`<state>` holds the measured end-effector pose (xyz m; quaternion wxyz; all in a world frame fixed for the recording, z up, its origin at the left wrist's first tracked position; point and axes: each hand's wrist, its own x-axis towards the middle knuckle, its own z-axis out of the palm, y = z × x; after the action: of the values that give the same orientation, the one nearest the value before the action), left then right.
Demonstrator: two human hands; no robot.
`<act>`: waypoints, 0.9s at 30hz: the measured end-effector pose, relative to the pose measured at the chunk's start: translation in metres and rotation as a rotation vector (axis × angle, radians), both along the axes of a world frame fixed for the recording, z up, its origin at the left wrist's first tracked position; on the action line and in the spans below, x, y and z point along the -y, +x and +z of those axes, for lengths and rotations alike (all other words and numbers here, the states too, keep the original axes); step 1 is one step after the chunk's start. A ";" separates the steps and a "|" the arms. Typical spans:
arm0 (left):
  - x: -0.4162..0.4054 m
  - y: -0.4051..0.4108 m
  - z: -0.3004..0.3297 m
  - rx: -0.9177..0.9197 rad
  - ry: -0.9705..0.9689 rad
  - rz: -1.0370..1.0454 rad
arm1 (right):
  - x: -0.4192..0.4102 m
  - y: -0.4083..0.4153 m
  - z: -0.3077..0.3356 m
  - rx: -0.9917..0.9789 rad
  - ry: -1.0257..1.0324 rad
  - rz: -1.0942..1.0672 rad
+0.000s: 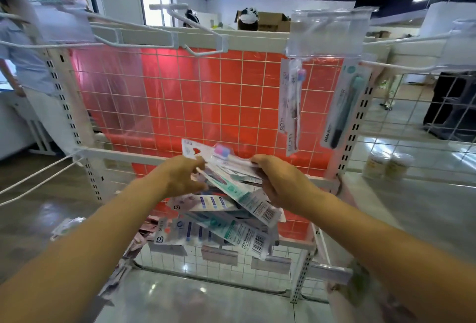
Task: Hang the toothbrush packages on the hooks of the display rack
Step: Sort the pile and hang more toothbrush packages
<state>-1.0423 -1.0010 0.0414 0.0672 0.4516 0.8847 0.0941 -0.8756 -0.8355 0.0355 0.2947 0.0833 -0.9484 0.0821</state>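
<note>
Two toothbrush packages (pixel 291 106) already hang on the display rack (pixel 195 36), while both hands, left hand (pixel 184 177) and right hand (pixel 279 181), grasp a loose bundle (pixel 231 168) above the waiting pile (pixel 211 230).

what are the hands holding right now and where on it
Both hands hold a fanned bunch of toothbrush packages: the left hand pinches near the hanger-hole end, the right hand grips the right side.

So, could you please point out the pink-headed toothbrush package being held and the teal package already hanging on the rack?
pink-headed toothbrush package (pixel 206 153): head view, on its clear upper end beside the pink bristles.
teal package (pixel 346 106): head view, on the toothbrush handle at mid-card.
</note>
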 end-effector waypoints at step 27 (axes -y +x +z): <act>-0.046 0.069 -0.002 1.248 1.044 -0.318 | 0.008 0.024 0.007 -0.035 -0.127 -0.147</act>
<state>-0.9735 -0.9550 0.0393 0.3400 0.4091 0.4528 0.7156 -0.8512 -0.8438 0.0429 0.3210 -0.0040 -0.9396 0.1189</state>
